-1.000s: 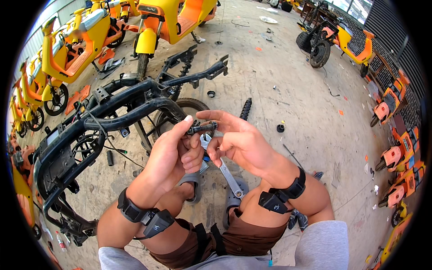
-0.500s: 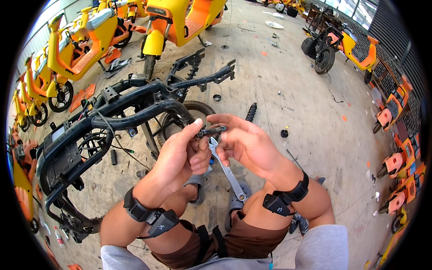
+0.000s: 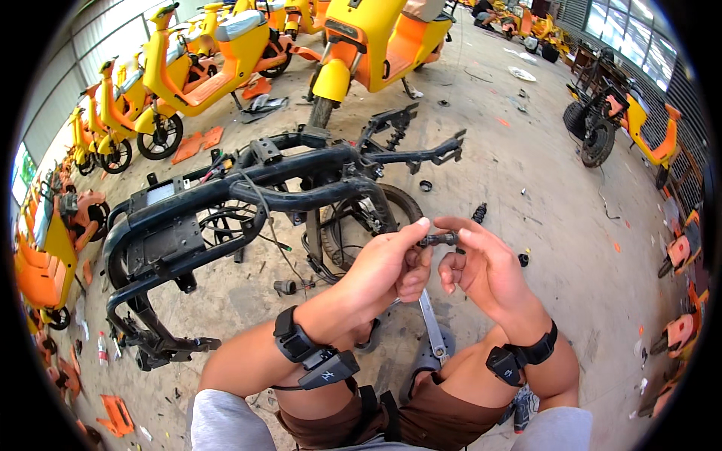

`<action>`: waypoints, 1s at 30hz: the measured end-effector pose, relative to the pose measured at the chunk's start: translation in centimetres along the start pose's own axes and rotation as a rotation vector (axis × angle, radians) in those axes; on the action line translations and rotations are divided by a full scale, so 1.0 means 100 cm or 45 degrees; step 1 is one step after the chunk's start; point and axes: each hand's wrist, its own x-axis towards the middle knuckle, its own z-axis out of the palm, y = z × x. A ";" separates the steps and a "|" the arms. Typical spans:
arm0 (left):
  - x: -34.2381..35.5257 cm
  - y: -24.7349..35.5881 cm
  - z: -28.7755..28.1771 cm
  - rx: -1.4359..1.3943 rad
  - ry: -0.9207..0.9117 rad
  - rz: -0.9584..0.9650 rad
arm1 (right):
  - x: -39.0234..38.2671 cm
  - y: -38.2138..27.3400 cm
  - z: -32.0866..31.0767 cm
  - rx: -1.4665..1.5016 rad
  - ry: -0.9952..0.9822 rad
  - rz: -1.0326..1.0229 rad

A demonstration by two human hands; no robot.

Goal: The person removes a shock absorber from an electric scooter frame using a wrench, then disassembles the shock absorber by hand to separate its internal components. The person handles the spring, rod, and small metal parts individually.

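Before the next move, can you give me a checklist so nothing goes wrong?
1. Black rod gripped: ok, the left hand has it between thumb and fingers.
2. Right hand touching the rod: cannot tell; it is right at the rod's end.
3. Wrench free of the hands: cannot tell; the left hand hides its upper end.
4. Bands on both forearms: ok, left band and right band are on.
5. Gloves on: not ok, both hands are bare.
6. Floor free of loose bits: not ok, a black spring lies ahead.
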 end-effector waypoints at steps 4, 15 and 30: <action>0.000 0.001 -0.001 -0.004 0.008 0.007 | 0.001 0.002 -0.001 -0.161 0.068 -0.036; 0.000 0.000 -0.002 -0.008 -0.013 0.009 | -0.001 0.001 -0.001 -0.194 0.192 -0.229; -0.002 -0.002 -0.001 -0.003 -0.041 0.092 | 0.000 0.002 -0.007 -0.215 0.191 -0.318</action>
